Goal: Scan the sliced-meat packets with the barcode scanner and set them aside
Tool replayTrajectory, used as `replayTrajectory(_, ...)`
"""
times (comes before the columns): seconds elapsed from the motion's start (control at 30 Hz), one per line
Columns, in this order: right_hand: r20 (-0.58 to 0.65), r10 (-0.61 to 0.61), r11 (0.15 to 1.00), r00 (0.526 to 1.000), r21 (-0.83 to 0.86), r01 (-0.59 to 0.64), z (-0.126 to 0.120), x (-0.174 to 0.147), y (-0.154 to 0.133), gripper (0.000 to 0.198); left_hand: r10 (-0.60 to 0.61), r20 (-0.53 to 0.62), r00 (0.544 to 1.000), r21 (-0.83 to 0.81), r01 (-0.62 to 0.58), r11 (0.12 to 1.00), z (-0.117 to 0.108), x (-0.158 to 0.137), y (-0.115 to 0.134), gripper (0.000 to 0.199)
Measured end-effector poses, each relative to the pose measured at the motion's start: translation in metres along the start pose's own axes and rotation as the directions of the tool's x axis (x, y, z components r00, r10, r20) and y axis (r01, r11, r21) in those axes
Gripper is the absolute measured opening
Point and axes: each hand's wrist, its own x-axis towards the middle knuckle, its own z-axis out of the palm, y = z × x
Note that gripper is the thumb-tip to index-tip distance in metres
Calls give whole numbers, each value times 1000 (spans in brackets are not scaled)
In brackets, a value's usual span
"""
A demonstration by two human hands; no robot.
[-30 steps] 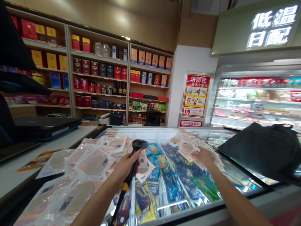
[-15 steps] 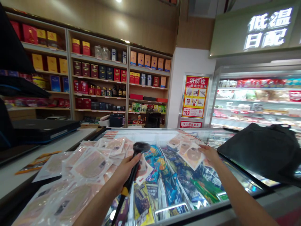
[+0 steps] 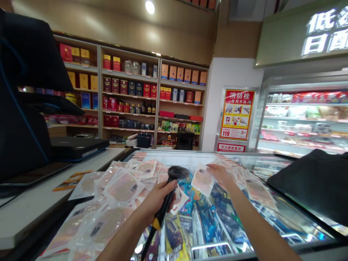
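Observation:
My left hand (image 3: 160, 199) is wrapped round the handle of a black barcode scanner (image 3: 178, 172) with a yellow band and a cable. A small white-edged packet (image 3: 179, 199) shows at the fingers of the same hand. In my right hand (image 3: 220, 175), a clear flat packet (image 3: 203, 181) with a round pale disc is pinched by its edge, close to the scanner's head. A large heap of similar packets (image 3: 122, 190) lies to the left of the scanner. More packets (image 3: 257, 186) lie on the glass to the right of my right forearm.
Below my hands is a glass-topped freezer (image 3: 187, 155) with colourful wrapped goods inside. A black bag (image 3: 312, 185) lies at the right. On the left, a counter (image 3: 24, 221) bears a dark terminal (image 3: 35, 54) and a black box (image 3: 78, 146). Stocked shelves (image 3: 127, 98) stand behind.
The view has turned left. My right hand has moved towards the scanner with a packet, and other packets lie spread to its right. My left hand keeps hold of the scanner.

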Motion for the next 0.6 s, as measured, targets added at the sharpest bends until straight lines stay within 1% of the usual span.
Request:
replayTrajectory(0.23,-7,16,998,1000,-59,-17,6,-1,-4,23,1,30,1000,-40,0,999,-4,-2,0,30)
replayTrajectory(0.37,16,16,998,1000,-53,-16,10,-2,-5,23,11,56,998,-35,-9,999,-5,-4,3,30)
replayTrajectory(0.47,33,16,998,999,-61,-14,14,-5,-6,21,26,52,998,-32,-25,999,-4,-6,6,29)
replayTrajectory(0.6,18,17,996,1000,-88,-16,19,-6,-7,18,58,39,998,-27,-57,998,-6,-10,8,28)
